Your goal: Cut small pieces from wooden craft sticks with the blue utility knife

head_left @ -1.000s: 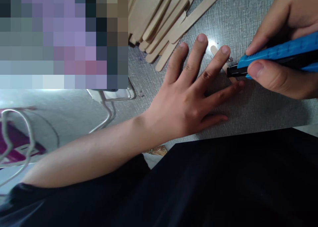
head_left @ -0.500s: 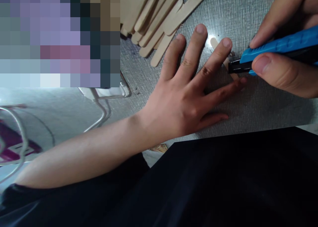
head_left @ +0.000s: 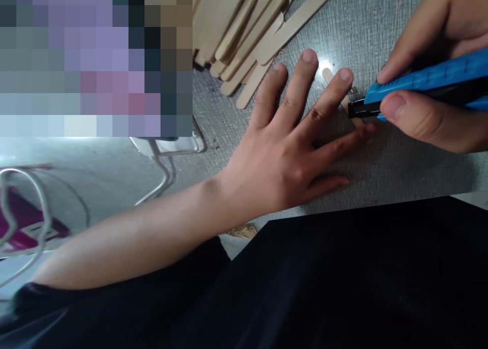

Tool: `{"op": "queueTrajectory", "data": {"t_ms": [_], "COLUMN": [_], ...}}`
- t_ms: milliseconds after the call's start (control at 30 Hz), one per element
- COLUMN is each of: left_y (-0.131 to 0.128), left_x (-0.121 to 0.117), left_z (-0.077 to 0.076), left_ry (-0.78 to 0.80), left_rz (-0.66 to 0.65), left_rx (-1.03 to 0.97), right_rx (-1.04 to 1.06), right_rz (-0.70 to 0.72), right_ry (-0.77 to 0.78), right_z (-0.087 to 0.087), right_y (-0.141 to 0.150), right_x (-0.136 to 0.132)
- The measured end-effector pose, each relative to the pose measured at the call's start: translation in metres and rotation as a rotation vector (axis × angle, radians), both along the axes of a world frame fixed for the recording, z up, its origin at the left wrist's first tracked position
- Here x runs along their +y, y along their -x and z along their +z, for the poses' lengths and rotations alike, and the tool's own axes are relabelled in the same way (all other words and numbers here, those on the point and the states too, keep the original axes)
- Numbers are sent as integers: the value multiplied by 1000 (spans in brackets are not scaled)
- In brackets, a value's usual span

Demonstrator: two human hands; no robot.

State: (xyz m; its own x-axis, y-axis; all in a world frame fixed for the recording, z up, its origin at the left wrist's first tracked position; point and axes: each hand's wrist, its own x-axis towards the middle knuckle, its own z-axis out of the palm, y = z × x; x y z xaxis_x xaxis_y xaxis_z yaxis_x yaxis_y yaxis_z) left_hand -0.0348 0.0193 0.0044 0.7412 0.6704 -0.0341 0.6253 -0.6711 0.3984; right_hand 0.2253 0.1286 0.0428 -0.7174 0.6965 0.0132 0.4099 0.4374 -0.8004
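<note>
My left hand point(head_left: 290, 140) lies spread on the grey textured table, its fingers apart. Two of its fingers press on a single thin wooden stick point(head_left: 327, 75), which runs slantwise beneath them. My right hand point(head_left: 427, 99) is closed around a blue and black utility knife point(head_left: 415, 82). The dark blade end of the knife rests across the stick, between those two fingers of my left hand. Part of the stick is hidden under the fingers and the blade.
A heap of wooden craft sticks point(head_left: 244, 28) lies beyond my left hand. A white power strip point(head_left: 194, 140) with a cable point(head_left: 162, 178) is left of my wrist. Farther left are a looped white cable point(head_left: 46, 216) and a purple item point(head_left: 23, 222). The table edge point(head_left: 324, 210) runs near my dark clothing.
The whole view has shifted slightly, so the sticks and power strip appear a little lower and farther right. Both hands keep nearly the same pose, with the blade still on the stick.
</note>
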Motion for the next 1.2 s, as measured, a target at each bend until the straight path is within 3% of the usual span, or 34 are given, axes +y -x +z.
{"op": "queueTrajectory", "data": {"t_ms": [200, 467, 767, 933, 1067, 1200], "left_y": [0, -1, -1, -1, -2, -1], "left_x": [-1, -3, -1, -2, -1, -1], "left_z": [-4, -7, -6, -9, -9, -8], "left_ry": [-59, -12, 50, 6, 84, 42], "left_rz": [5, 55, 42, 63, 90, 66], "left_rx": [5, -15, -29, -35, -6, -38], "right_rx": [-134, -193, -196, -204, -212, -231], "right_rz": [159, 221, 175, 89, 39, 29], "right_ry": [2, 84, 96, 44, 31, 30], "right_z": [-2, -5, -9, -7, -3, -2], "right_y": [-3, -12, -13, -10, -7, -6], "right_x": [2, 13, 12, 3, -4, -5]}}
